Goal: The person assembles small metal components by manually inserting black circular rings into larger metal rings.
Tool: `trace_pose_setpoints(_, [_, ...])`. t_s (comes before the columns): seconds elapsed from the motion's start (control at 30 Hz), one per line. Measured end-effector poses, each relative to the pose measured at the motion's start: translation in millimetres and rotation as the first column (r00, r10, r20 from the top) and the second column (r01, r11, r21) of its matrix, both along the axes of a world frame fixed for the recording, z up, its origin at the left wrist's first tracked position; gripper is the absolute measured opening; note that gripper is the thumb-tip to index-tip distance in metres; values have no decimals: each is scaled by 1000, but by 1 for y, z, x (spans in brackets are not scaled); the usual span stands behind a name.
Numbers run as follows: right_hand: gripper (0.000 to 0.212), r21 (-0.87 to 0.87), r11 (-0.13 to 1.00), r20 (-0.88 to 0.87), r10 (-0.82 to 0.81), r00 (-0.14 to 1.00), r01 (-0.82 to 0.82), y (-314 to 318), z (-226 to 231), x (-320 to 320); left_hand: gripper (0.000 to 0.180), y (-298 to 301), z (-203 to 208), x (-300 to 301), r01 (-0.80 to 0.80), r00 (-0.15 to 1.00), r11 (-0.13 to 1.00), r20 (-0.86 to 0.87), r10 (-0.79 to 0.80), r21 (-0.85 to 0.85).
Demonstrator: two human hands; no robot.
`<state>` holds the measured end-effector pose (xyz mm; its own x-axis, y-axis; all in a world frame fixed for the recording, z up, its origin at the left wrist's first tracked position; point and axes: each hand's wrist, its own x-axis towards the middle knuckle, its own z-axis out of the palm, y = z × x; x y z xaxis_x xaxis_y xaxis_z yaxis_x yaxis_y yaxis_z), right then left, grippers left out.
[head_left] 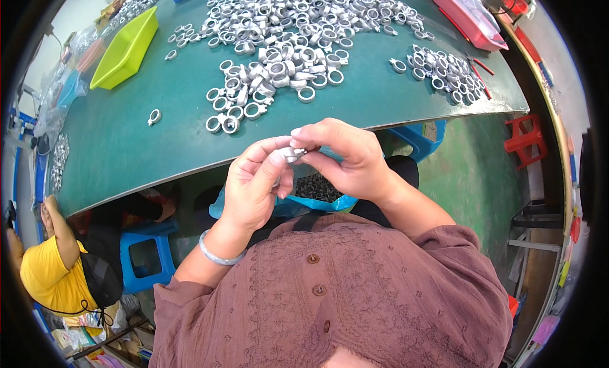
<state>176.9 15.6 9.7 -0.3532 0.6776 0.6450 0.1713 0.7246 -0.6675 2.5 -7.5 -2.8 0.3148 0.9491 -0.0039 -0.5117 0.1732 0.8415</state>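
Between my two hands, just off the table's near edge, is a small silver metal ring clamp [290, 154]. The thumb and fingers of my left hand [248, 185] are closed round it, covering much of the ring. My right hand [350, 157] pinches at its lugged end; whether a smaller part is also between those fingertips I cannot tell. Below the hands, a blue plastic bag [320, 205] lies open at my lap with many small dark parts [316, 187] inside. Ahead on the table is a large heap of similar ring clamps [279, 67].
The green table [152, 159] carries a lone ring clamp [154, 117], a smaller heap [447, 74] beside red-handled pliers [482, 67], a yellow-green tray [125, 49] and a pink tray [469, 19]. A co-worker in yellow [54, 276] is at left, near a blue stool [147, 257]. A red stool [526, 140] stands right.
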Motion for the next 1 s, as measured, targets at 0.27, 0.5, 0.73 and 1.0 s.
trace_pose_setpoints(0.27, [36, 82, 987, 135, -150, 979, 140, 20, -2, 9, 47, 0, -6, -5, -128, 913, 920, -319, 256, 372])
trace_pose_setpoints(0.5, [19, 204, 910, 357, -411, 838, 360, 47, -9, 12, 47, -2, -9, -10, -93, 859, 863, -399, 322, 497])
trace_pose_setpoints(0.73, [10, 207, 918, 454, -397, 798, 339, 51, -8, 14, 25, 0, -29, -1, 272, 684, 861, -716, 143, 431])
trace_pose_setpoints(1.0, [7, -44, 975, 267, -200, 943, 219, 34, -5, 19, 37, 12, -71, -3, 416, 429, 751, -839, 336, 513])
